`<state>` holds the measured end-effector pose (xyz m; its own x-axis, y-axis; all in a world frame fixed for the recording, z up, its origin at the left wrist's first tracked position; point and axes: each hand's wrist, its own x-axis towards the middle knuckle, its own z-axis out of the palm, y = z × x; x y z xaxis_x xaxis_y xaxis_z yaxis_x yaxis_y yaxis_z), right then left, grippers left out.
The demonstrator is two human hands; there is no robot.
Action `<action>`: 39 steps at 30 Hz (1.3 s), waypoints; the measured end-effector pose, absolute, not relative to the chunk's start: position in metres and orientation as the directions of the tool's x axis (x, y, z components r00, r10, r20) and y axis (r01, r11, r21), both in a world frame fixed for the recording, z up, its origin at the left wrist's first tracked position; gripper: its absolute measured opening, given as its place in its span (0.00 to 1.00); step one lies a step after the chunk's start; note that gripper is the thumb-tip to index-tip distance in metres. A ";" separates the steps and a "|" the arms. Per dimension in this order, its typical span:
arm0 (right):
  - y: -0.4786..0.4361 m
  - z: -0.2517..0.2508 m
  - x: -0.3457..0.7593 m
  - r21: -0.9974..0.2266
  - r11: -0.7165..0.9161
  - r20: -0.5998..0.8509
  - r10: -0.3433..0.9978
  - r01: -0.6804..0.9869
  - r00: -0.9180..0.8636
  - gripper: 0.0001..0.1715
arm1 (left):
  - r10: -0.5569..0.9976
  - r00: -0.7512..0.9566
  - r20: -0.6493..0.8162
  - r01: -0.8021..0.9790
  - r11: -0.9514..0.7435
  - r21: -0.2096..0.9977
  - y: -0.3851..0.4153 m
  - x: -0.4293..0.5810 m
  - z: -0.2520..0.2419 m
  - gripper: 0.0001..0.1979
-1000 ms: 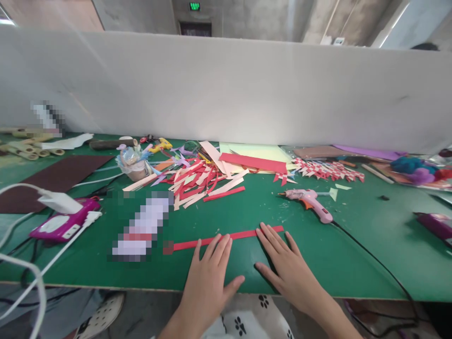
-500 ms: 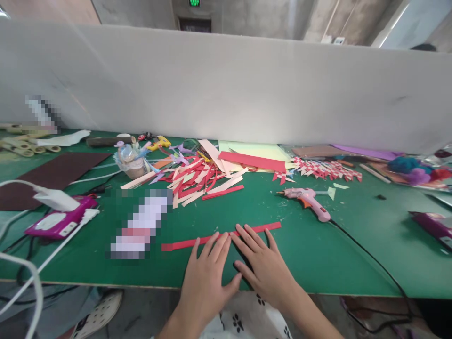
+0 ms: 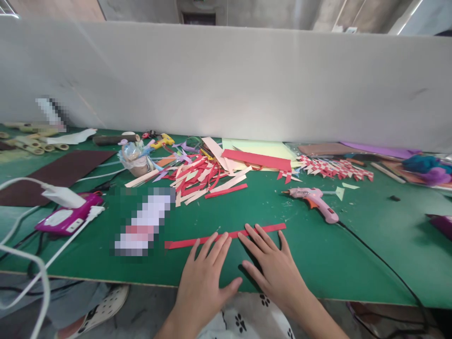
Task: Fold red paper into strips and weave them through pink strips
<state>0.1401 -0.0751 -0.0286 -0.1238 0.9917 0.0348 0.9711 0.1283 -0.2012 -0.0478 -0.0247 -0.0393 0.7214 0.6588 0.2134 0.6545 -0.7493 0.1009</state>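
A long red paper strip [image 3: 233,234] lies flat across the green tabletop in front of me, its right end slightly farther off than its left. My left hand [image 3: 206,268] rests palm down with its fingers stretched out, fingertips on the strip's middle-left part. To its right, my right hand [image 3: 270,259] is also flat and spread, fingertips touching the strip's right half. Both thumbs point inward, apart from each other. Beyond the hands sits a pile of red and cream paper strips [image 3: 201,176], with a single short red strip [image 3: 226,190] at its near edge.
A pink glue gun [image 3: 316,200] lies to the right, its black cord running off the near edge. Woven red-and-white paper pieces [image 3: 335,167] lie behind it. At left are a purple power strip [image 3: 68,219] with white cables and a blurred-out item [image 3: 144,226].
My right hand has slid a little rightward, widening the gap between the hands. The view has shifted slightly; the red strip stays under the fingertips.
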 end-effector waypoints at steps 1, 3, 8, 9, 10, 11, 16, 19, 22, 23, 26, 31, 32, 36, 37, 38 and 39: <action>-0.076 -0.029 0.141 -0.194 0.119 0.048 0.993 0.974 -0.112 0.27 | 0.654 0.726 0.214 0.650 -0.754 0.095 -0.025 -0.049 -0.039 0.33; -0.077 -0.031 0.145 -0.179 0.089 0.073 0.994 0.980 -0.077 0.26 | 0.644 0.734 0.216 0.644 -0.761 0.081 -0.025 -0.051 -0.038 0.33; -0.083 -0.036 0.161 -0.142 -0.005 0.124 0.992 0.990 0.023 0.23 | 0.640 0.740 0.209 0.648 -0.761 0.037 -0.024 -0.054 -0.039 0.33; -0.085 -0.037 0.166 -0.137 -0.030 0.133 0.990 0.990 0.048 0.23 | 0.638 0.741 0.207 0.647 -0.762 0.031 -0.024 -0.054 -0.040 0.33; -0.087 -0.038 0.170 -0.133 -0.054 0.141 0.987 0.990 0.073 0.23 | 0.636 0.744 0.205 0.646 -0.763 0.025 -0.024 -0.055 -0.041 0.34; -0.089 -0.038 0.175 -0.132 -0.074 0.148 0.985 0.988 0.094 0.23 | 0.634 0.746 0.205 0.644 -0.765 0.019 -0.024 -0.055 -0.041 0.34; -0.092 -0.038 0.189 -0.149 -0.109 0.163 0.978 0.983 0.133 0.21 | 0.631 0.747 0.210 0.645 -0.764 0.001 -0.023 -0.055 -0.043 0.33; -0.090 -0.037 0.188 -0.176 -0.123 0.158 0.976 0.977 0.151 0.21 | 0.632 0.744 0.214 0.645 -0.764 0.013 -0.023 -0.055 -0.043 0.33; -0.088 -0.037 0.185 -0.207 -0.134 0.149 0.975 0.969 0.167 0.21 | 0.636 0.741 0.218 0.648 -0.762 0.020 -0.023 -0.055 -0.043 0.33; -0.088 -0.038 0.185 -0.215 -0.135 0.147 0.975 0.967 0.168 0.22 | 0.637 0.739 0.219 0.649 -0.760 0.020 -0.023 -0.055 -0.043 0.33; -0.089 -0.039 0.190 -0.231 -0.137 0.157 0.972 0.963 0.176 0.23 | 0.635 0.738 0.228 0.648 -0.761 0.022 -0.023 -0.054 -0.043 0.33; -0.093 -0.037 0.207 -0.217 -0.167 0.182 0.961 0.962 0.208 0.24 | 0.629 0.743 0.229 0.638 -0.769 0.041 -0.023 -0.054 -0.041 0.32; -0.094 -0.038 0.209 -0.205 -0.162 0.180 0.963 0.965 0.200 0.23 | 0.631 0.742 0.229 0.639 -0.768 0.047 -0.023 -0.054 -0.041 0.32; -0.092 -0.043 0.209 -0.113 -0.224 0.267 0.932 0.968 0.247 0.25 | 0.631 0.738 0.239 0.633 -0.770 0.080 -0.021 -0.054 -0.039 0.30; -0.090 -0.044 0.208 -0.096 -0.250 0.308 0.913 0.963 0.268 0.26 | 0.628 0.741 0.237 0.626 -0.774 0.092 -0.020 -0.054 -0.037 0.29; -0.088 -0.044 0.205 -0.092 -0.257 0.341 0.899 0.962 0.273 0.26 | 0.626 0.746 0.230 0.619 -0.778 0.108 -0.018 -0.053 -0.034 0.28; -0.085 -0.043 0.202 -0.100 -0.226 0.356 0.901 0.969 0.247 0.26 | 0.626 0.749 0.217 0.614 -0.779 0.129 -0.015 -0.052 -0.031 0.27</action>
